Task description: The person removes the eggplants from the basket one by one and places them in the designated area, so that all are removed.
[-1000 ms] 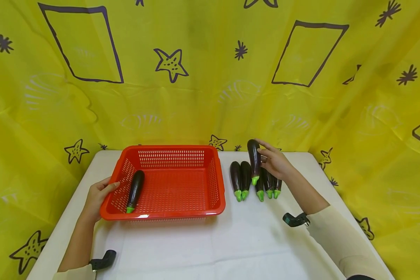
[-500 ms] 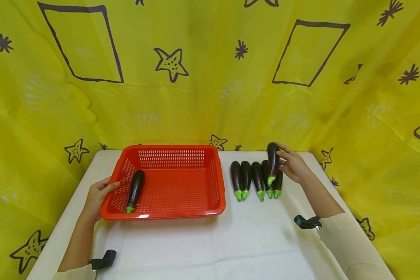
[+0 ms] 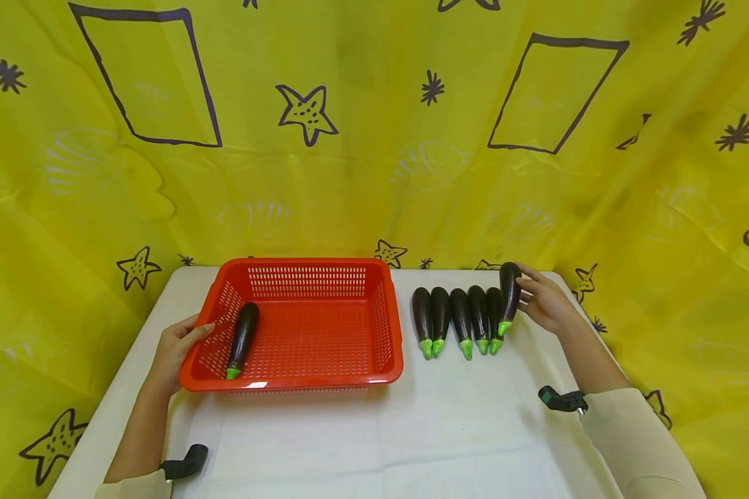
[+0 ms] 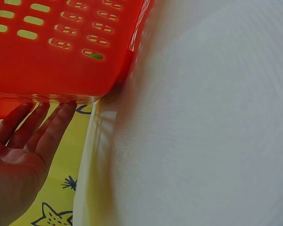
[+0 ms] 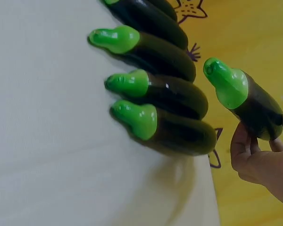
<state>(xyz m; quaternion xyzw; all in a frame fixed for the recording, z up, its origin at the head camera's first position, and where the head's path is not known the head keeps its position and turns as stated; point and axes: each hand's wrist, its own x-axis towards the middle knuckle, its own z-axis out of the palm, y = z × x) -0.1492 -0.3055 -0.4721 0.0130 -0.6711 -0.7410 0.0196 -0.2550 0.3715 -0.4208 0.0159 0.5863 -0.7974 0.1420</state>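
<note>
My left hand [image 3: 173,353] grips the left rim of a red perforated plastic basket [image 3: 299,382], thumb over the rim and fingers beneath it in the left wrist view. One dark purple eggplant [image 3: 243,338] with a green stem end lies at the basket's left side. In my right hand [image 3: 546,299] is another eggplant [image 3: 509,291], pinched between thumb and fingers, green end pointing down toward me. It hangs at the right end of a row of several eggplants [image 3: 460,319] on the table. The right wrist view shows this held eggplant [image 5: 257,108] raised clear of that row.
A white cloth covers the table [image 3: 387,443]. Yellow curtain [image 3: 362,187] with starfish and rectangle drawings hangs behind and along both sides. Each wrist carries a small black camera, such as the right one [image 3: 562,399].
My right hand has carried the eggplant rightward and slightly lower, from above the middle of the row to its right end. The left hand and basket have stayed put.
</note>
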